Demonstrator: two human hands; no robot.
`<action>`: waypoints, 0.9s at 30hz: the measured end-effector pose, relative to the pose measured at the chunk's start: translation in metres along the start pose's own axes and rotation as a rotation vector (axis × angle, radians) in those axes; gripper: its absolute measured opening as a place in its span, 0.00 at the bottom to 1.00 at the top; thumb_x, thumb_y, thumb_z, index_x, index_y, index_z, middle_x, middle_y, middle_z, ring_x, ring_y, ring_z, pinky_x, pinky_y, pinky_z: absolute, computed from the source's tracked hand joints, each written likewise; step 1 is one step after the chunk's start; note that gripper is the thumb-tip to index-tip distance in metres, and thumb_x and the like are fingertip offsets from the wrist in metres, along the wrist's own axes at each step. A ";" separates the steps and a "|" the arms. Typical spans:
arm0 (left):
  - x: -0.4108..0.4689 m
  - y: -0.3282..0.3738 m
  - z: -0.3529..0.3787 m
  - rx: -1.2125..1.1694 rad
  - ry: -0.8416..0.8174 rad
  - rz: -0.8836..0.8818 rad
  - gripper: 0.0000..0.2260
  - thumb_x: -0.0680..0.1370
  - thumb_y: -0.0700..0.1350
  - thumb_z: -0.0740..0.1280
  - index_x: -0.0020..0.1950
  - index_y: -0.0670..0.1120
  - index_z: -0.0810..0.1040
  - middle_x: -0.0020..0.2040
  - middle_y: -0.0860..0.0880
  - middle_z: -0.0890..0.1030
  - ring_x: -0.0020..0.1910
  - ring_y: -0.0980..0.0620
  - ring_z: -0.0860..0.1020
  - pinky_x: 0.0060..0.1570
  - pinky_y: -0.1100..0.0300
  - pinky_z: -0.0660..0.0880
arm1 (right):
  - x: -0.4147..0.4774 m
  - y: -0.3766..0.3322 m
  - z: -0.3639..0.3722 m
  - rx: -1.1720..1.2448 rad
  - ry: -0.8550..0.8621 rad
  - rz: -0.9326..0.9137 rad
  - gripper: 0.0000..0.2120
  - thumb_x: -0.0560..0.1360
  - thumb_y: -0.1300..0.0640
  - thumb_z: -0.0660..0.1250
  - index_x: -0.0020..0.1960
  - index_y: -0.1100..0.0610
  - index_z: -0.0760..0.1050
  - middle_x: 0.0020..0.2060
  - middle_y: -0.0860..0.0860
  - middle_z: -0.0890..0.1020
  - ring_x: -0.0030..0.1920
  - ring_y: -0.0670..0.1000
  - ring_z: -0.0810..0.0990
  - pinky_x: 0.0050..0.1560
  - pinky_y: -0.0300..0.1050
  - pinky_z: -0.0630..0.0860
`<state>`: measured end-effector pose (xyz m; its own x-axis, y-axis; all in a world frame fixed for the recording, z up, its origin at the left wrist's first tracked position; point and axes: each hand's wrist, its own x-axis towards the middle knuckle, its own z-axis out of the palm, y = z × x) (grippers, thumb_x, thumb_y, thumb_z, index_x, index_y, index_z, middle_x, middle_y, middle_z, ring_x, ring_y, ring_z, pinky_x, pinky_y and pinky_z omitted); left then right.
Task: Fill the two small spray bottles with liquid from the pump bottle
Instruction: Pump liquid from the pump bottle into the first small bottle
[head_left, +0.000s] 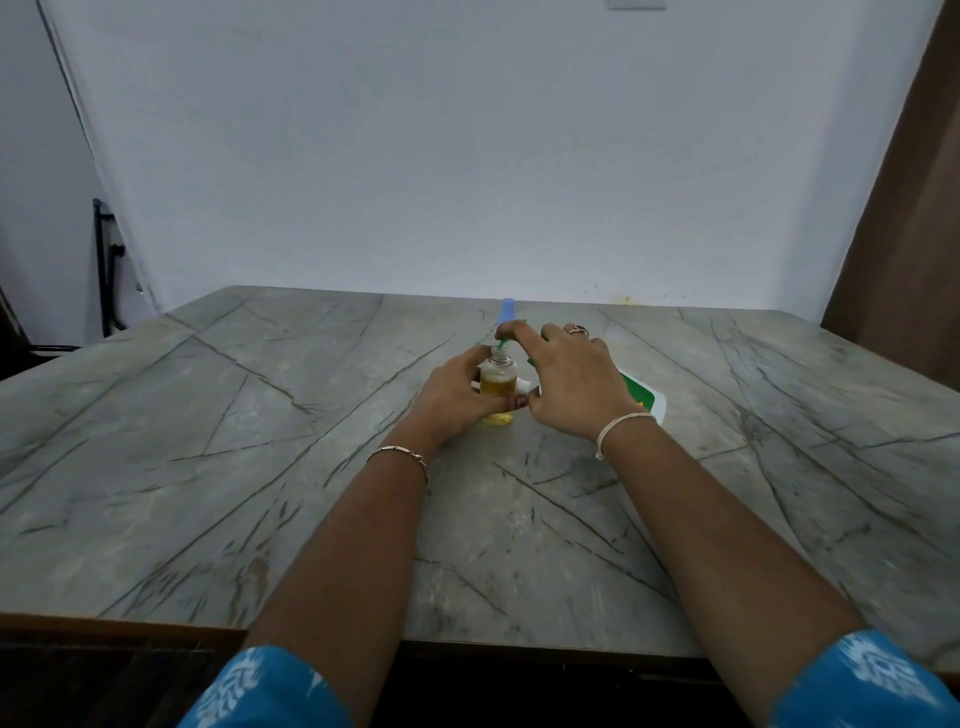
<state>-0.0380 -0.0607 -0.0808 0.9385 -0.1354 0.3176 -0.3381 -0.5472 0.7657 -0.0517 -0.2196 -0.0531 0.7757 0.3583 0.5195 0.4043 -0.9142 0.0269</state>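
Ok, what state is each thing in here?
small spray bottle: upright, uncapped, partly full of yellow liquid, held by the left hand.
pump bottle: tilted, green nozzle at the small bottle's mouth, gripped by the right hand.
blue object: behind the hands, mostly hidden; state unclear.

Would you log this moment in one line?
left hand: grips small clear yellow-filled bottle | right hand: pinches green pump spout at neck
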 end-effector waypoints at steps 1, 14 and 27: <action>0.000 0.000 0.000 -0.002 0.002 0.000 0.30 0.69 0.52 0.77 0.68 0.49 0.72 0.63 0.47 0.80 0.59 0.48 0.78 0.63 0.49 0.75 | 0.001 -0.001 0.001 -0.011 0.008 0.002 0.34 0.69 0.54 0.70 0.70 0.43 0.58 0.53 0.53 0.77 0.57 0.58 0.74 0.56 0.56 0.72; 0.002 -0.001 0.001 0.006 0.003 -0.011 0.30 0.69 0.53 0.77 0.69 0.51 0.72 0.63 0.49 0.79 0.59 0.49 0.78 0.61 0.54 0.74 | 0.000 0.000 -0.001 0.008 0.006 -0.008 0.35 0.69 0.53 0.68 0.72 0.43 0.57 0.52 0.53 0.76 0.56 0.58 0.74 0.56 0.56 0.71; 0.002 -0.003 -0.001 -0.002 0.007 0.008 0.28 0.68 0.52 0.78 0.66 0.52 0.74 0.61 0.49 0.81 0.58 0.49 0.79 0.61 0.51 0.75 | 0.001 0.002 -0.005 0.123 -0.091 -0.002 0.35 0.67 0.54 0.70 0.69 0.43 0.57 0.48 0.51 0.76 0.49 0.56 0.75 0.52 0.55 0.75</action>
<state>-0.0349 -0.0591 -0.0819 0.9353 -0.1344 0.3275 -0.3458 -0.5443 0.7643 -0.0523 -0.2216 -0.0480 0.8136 0.3805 0.4396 0.4575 -0.8856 -0.0802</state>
